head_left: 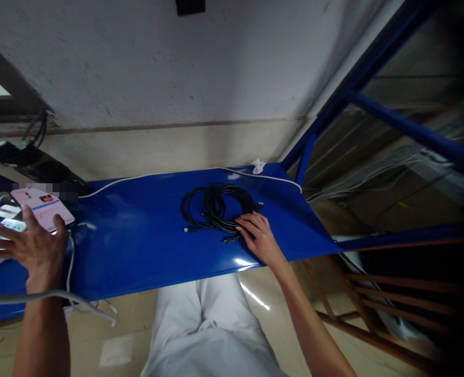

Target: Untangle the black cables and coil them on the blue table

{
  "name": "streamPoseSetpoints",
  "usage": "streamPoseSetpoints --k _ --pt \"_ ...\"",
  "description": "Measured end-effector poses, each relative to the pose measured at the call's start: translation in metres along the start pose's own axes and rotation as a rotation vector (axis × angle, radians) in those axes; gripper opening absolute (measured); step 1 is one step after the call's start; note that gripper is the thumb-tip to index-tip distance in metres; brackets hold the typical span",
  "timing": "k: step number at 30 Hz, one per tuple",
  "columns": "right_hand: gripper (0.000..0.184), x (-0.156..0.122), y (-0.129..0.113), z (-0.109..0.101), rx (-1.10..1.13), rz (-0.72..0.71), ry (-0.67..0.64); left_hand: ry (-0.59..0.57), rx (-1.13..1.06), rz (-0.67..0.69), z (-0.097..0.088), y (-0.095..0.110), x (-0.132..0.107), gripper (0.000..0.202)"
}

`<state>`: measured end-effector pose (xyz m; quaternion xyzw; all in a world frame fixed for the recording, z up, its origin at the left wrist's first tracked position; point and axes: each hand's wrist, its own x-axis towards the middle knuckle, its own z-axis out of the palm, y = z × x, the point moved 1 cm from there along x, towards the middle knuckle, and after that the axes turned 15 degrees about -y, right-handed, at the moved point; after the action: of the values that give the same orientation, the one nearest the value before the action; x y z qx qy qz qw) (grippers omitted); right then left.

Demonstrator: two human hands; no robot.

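Note:
A coil of black cable (212, 205) with metal-tipped plugs lies on the blue table (137, 251). My right hand (257, 234) is at the coil's right front edge, thumb and fingers closed on the cable loops. Far to the left, my left hand (35, 243) has its fingers spread over a phone (53, 212) with a lit, pinkish screen. Index finger and thumb overlap the phone's lower edge. The other fingers reach over a white item with a small lit screen (12, 225), partly covered by the hand.
A thin white cord (149, 176) runs along the table's back edge, near a crumpled white scrap (257, 166). A black wrapped bundle (39, 165) lies at the back left. A grey cable (51, 296) crosses my left forearm. Blue metal framing (405, 123) and a wooden chair (393, 293) are at the right.

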<state>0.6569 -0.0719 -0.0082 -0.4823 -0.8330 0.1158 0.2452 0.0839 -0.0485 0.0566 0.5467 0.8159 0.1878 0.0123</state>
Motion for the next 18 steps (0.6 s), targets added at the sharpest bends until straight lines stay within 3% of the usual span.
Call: streamPoseSetpoints --k 3,9,16,18 --pt "0.025 -0.001 0.0 0.001 -0.005 -0.006 0.006 0.097 0.016 -0.012 0.003 -0.006 -0.005 0.083" --pt "0.025 -0.001 0.002 0.004 -0.007 -0.017 0.03 0.073 0.044 0.037 0.008 -0.019 -0.016 0.077" --pt "0.026 -0.001 0.001 0.005 -0.019 -0.024 0.044 0.036 0.082 0.041 0.006 -0.015 -0.027 0.069" --pt "0.026 -0.001 0.001 0.004 -0.021 -0.026 0.039 -0.043 0.038 0.052 0.008 -0.017 -0.027 0.072"
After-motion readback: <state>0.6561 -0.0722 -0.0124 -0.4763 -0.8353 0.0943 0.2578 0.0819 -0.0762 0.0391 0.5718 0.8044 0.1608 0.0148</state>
